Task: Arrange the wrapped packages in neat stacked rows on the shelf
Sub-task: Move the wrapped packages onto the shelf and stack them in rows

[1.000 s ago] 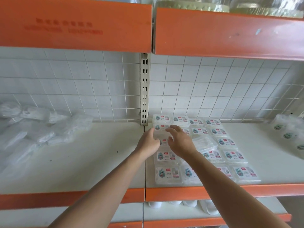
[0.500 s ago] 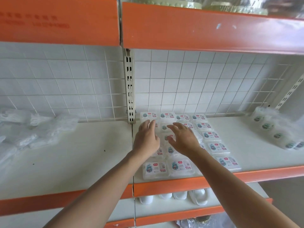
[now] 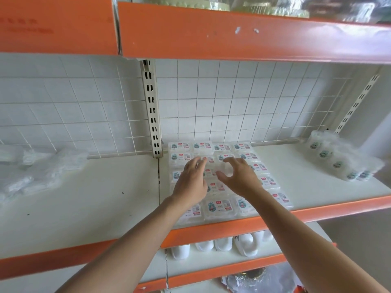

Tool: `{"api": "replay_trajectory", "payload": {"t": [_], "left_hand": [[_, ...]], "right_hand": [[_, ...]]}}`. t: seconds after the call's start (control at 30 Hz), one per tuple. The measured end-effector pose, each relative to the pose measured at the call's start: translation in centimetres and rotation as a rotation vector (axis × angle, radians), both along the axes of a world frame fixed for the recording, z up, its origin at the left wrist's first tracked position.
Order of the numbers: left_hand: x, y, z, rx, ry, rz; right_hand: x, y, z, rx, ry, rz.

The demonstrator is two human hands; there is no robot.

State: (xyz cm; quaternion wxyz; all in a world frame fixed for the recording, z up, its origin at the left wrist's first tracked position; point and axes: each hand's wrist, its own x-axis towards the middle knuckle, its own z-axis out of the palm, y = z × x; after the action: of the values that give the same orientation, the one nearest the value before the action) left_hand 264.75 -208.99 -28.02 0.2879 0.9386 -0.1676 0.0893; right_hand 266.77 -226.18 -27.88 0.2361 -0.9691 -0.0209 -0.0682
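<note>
Now on the shelf: two bare forearms reach over the wrapped packages [image 3: 218, 206]. The packages lie flat on the right-hand bay of the white shelf [image 3: 317, 187], four across, in rows running from the wire grid [image 3: 232, 102] at the back to the orange front lip.
Left grip [image 3: 191, 182]: released and palm down, with the fingers straight and close together over the second column from the left. The fingertips reach toward the second row from the back; whether they touch the wrap cannot be told.
Right grip [image 3: 241, 178]: released and grasping nothing. The thumb and fingers are spread and bent in an arch over the third column, just beside the left grip but apart from it.
Labels: each package shows a small red square badge, a round teal cartoon emblem and a block of print with a striped code. The characters are too small to read.
Upper fascia: a scuffed orange panel [image 3: 232, 32] runs across the top. Its neighbour on the left [image 3: 25, 26] carries two lines of faint raised writing, which are illegible.
Upright: a cream slotted post [image 3: 151, 106] stands between the two bays, at the back left corner of the package block.
Left bay: loose clear-wrapped bundles [image 3: 42, 172] are heaped against the grid, well apart from the block.
Right end: a slanting row of wrapped round packs [image 3: 336, 163] has a teal emblem on each; the wording is unreadable.
Lower shelf: white handled jugs [image 3: 243, 246] stand in a line under the packages.
</note>
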Motion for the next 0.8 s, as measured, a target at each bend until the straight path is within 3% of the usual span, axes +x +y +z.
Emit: {"api": "replay_trajectory", "payload": {"t": [0.13,0.33,0.8], "left_hand": [[0.0,-0.2,0.8,-0.103,0.101,0.006],[0.5,-0.4,1.3,-0.237,0.154,0.039],[0.3,0.5,1.4,-0.345,0.165,0.047]], "right_hand": [[-0.3,1.0,1.2,0.307,-0.069,0.018],[-0.6,2.0,2.0,0.902,0.171,0.120],[0.2,1.5,1.7,0.745,0.084,0.007]]}}
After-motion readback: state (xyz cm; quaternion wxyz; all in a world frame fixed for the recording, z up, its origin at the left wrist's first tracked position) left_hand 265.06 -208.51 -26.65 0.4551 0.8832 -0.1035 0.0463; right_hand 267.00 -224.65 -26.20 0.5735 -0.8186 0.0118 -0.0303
